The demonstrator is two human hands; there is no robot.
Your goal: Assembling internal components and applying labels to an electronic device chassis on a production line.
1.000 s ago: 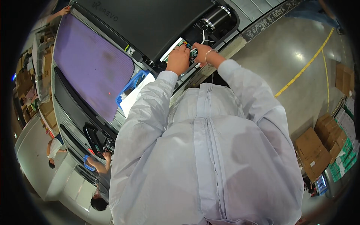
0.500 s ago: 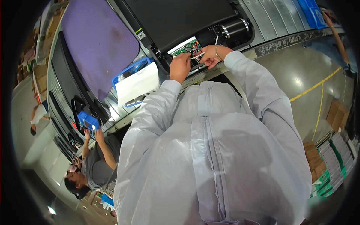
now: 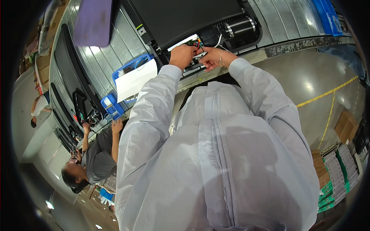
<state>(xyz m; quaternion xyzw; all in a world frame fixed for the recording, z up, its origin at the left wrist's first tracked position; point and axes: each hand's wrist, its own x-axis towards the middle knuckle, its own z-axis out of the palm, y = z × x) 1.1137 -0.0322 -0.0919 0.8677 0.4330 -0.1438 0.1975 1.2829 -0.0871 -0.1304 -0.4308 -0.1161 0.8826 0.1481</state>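
Both my hands reach forward in light grey sleeves to a green circuit board (image 3: 188, 40) set in the open end of a black machine (image 3: 185, 15). My left hand (image 3: 182, 56) is closed on a bunch of red and dark wires (image 3: 197, 44) at the board's near edge. Close beside it, my right hand (image 3: 211, 58), with a thin bracelet on the wrist, pinches a small white connector (image 3: 199, 56); the fingertips of the two hands almost touch. A black cylindrical motor (image 3: 239, 27) lies just right of the board.
The machine rests on a metal roller conveyor (image 3: 293, 15). A blue crate (image 3: 131, 66) holding a white sheet sits to the left. A co-worker in a grey shirt (image 3: 98, 158) reaches to the conveyor at lower left. Cardboard boxes (image 3: 346, 123) and a yellow floor line (image 3: 327, 92) are right.
My hands stay at the board, now closer together on the wires. The picture has swung, so the conveyor and the co-worker sit further right and higher.
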